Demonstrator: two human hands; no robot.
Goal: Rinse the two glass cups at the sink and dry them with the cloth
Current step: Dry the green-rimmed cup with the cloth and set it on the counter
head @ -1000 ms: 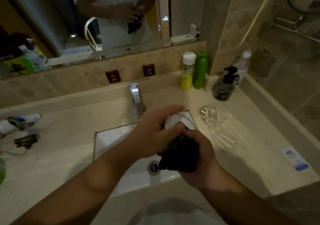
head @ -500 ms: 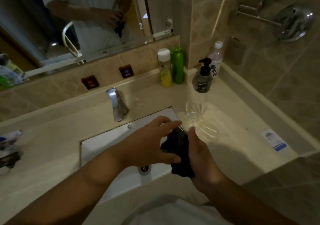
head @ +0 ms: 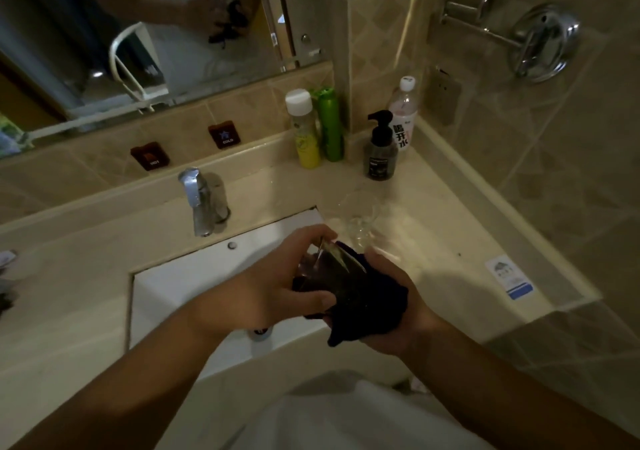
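Head view: beige stone counter [head: 450, 241], white sink [head: 194, 286], tiled walls.
Left hand [head: 277, 286]: grips glass cup [head: 329, 269].
Right hand [head: 394, 311]: clutches dark cloth [head: 363, 307].
Far right: second cup [head: 360, 224] on counter.

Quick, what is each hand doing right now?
Left hand: grips the glass cup.
Right hand: holds the dark cloth against that cup.

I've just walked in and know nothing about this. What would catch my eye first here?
Right in the middle, over the front of the white sink, two bare hands work together: the left hand grips a glass cup while the right hand holds a dark cloth against it. Just behind them, a second glass cup stands on the counter.
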